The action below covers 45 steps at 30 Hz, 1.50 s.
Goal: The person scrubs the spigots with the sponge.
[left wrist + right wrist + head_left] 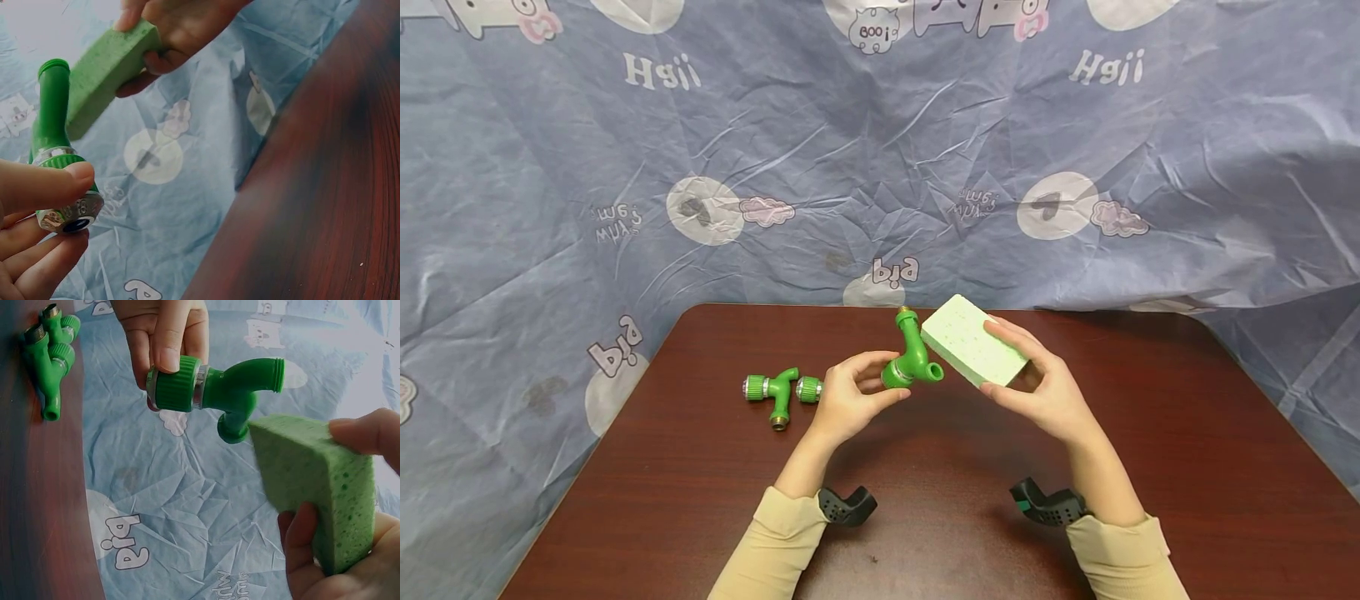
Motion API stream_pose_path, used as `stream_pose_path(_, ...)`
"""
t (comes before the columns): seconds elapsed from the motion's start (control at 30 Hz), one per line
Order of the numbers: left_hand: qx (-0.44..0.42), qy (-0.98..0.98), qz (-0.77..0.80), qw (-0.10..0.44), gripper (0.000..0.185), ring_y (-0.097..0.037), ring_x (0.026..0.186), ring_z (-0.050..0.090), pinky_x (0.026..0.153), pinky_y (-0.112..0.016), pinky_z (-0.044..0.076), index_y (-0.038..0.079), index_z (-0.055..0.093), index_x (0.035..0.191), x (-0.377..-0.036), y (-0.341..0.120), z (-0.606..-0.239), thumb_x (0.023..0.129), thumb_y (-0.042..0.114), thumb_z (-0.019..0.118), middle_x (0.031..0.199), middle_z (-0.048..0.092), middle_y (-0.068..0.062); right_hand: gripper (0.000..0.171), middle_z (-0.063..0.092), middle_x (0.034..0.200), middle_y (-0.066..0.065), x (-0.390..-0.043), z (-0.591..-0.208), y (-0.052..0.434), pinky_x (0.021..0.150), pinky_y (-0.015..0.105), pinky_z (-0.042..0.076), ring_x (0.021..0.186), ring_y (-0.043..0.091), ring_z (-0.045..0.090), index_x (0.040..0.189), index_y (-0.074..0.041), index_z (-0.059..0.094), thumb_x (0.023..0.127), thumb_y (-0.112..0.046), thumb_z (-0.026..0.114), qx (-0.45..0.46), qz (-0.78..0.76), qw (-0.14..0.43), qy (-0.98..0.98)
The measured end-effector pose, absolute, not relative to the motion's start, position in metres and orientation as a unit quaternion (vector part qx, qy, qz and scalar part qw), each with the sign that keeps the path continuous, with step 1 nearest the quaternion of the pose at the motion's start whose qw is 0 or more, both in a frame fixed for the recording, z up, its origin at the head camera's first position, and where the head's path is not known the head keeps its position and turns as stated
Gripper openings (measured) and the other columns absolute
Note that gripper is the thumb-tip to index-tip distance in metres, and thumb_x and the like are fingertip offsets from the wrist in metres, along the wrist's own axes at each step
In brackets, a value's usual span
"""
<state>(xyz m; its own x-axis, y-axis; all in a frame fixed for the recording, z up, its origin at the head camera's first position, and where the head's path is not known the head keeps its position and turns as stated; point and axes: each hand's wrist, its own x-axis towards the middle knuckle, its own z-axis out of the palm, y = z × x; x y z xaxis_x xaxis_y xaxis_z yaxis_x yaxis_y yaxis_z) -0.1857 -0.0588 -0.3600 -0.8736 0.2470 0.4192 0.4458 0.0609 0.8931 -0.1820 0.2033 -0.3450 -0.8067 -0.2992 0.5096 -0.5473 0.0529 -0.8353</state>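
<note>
A green tap (pixel 914 354) with a ribbed knob and a brass-coloured threaded end is held up above the table. My left hand (pixel 855 398) pinches it by the knob (pixel 177 384), thumb on one side and fingers on the other. To its right, my right hand (pixel 1043 387) grips a light green sponge (pixel 973 340) between thumb and fingers. One end of the sponge comes close to the tap's curved body; whether they touch I cannot tell. In the left wrist view the sponge (pixel 109 81) appears partly behind the tap (pixel 53 106).
Another green tap (pixel 781 396) lies on the dark wooden table (pixel 970 533), left of my left hand. Beside it is a further tap (pixel 808 389), mostly hidden by that hand in the head view. A patterned blue-grey cloth (pixel 865 150) hangs behind the table.
</note>
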Motion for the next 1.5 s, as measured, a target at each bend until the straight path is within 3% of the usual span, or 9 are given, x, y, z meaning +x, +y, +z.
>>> stream_pose_path(0.27, -0.247, -0.709, -0.658, 0.058, 0.045, -0.037, 0.09, 0.066, 0.079, -0.034, 0.055, -0.009, 0.06, 0.116, -0.1877, -0.0597, -0.3619, 0.073, -0.011, 0.073, 0.105, 0.065, -0.025, 0.068, 0.031, 0.145, 0.02, -0.18, -0.3414, 0.2035, 0.076, 0.024, 0.052, 0.111, 0.022, 0.047, 0.133, 0.01, 0.042, 0.071, 0.022, 0.065, 0.36, 0.64, 0.066, -0.675)
stream_pose_path(0.43, -0.269, -0.706, -0.654, 0.036, 0.044, -0.037, 0.089, 0.065, 0.079, -0.036, 0.054, -0.01, 0.057, 0.119, -0.1874, -0.0577, -0.3628, 0.077, -0.012, 0.069, 0.106, 0.064, -0.026, 0.068, 0.032, 0.142, 0.019, -0.1788, -0.3422, 0.2013, 0.076, 0.026, 0.053, 0.108, 0.022, 0.05, 0.132, 0.012, 0.042, 0.07, 0.022, 0.066, 0.364, 0.634, 0.05, -0.68)
stream_pose_path(0.8, -0.272, -0.691, -0.668, 0.031, 0.045, -0.04, 0.091, 0.063, 0.079, -0.038, 0.054, -0.013, 0.056, 0.119, -0.1856, -0.0577, -0.3601, 0.075, -0.015, 0.069, 0.105, 0.063, -0.029, 0.067, 0.04, 0.138, 0.014, -0.1846, -0.3437, 0.2022, 0.074, 0.02, 0.052, 0.101, 0.019, 0.052, 0.131, 0.009, 0.047, 0.068, 0.028, 0.062, 0.289, 0.665, 0.162, -0.67)
stream_pose_path(1.1, -0.262, -0.704, -0.66, 0.024, 0.045, -0.038, 0.091, 0.064, 0.079, -0.038, 0.054, -0.012, 0.057, 0.119, -0.1852, -0.0569, -0.3589, 0.076, -0.013, 0.069, 0.106, 0.063, -0.028, 0.069, 0.032, 0.142, 0.022, -0.1788, -0.3424, 0.1988, 0.078, 0.024, 0.051, 0.107, 0.021, 0.051, 0.132, 0.013, 0.042, 0.069, 0.023, 0.066, 0.37, 0.627, 0.08, -0.681)
stream_pose_path(1.4, -0.27, -0.704, -0.657, 0.02, 0.045, -0.038, 0.09, 0.064, 0.079, -0.037, 0.054, -0.013, 0.056, 0.119, -0.1837, -0.0543, -0.3581, 0.076, -0.014, 0.069, 0.107, 0.063, -0.027, 0.067, 0.037, 0.141, 0.014, -0.184, -0.3461, 0.1968, 0.073, 0.018, 0.052, 0.103, 0.018, 0.052, 0.132, 0.006, 0.047, 0.069, 0.024, 0.065, 0.268, 0.644, 0.169, -0.697)
stream_pose_path(1.5, -0.269, -0.704, -0.657, 0.025, 0.045, -0.038, 0.09, 0.064, 0.079, -0.038, 0.054, -0.012, 0.057, 0.118, -0.1841, -0.0546, -0.3581, 0.075, -0.014, 0.069, 0.106, 0.063, -0.027, 0.067, 0.037, 0.141, 0.014, -0.1832, -0.3439, 0.2001, 0.075, 0.018, 0.051, 0.107, 0.02, 0.05, 0.132, 0.008, 0.047, 0.069, 0.026, 0.063, 0.275, 0.66, 0.174, -0.677)
